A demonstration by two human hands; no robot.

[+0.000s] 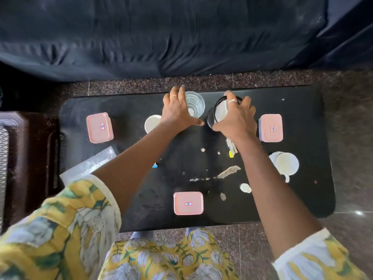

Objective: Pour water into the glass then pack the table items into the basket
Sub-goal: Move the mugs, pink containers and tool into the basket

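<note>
Dark blue cloth-draped sofa (161, 37): beyond left-hand fingers (178, 91) and right-hand fingers (230, 96), spanning far side. Speckled brown stone floor (201, 81): strip just past fingertips, in front of sofa; more well right of right-hand fingers. Dark wooden furniture (30, 158): far left of left-hand fingers. Pale scuffs (229, 171) on black tabletop (181, 150): near side of fingers.

Table (302, 110): the glass (195, 104) stands at the far edge, centre, with the jug (221, 111) just right of it and a cup (151, 123) to its left. Left box (100, 127) and right box (270, 127) flank these; near box (188, 203) sits at the front edge. A sofa (161, 37) lies behind the table.
</note>
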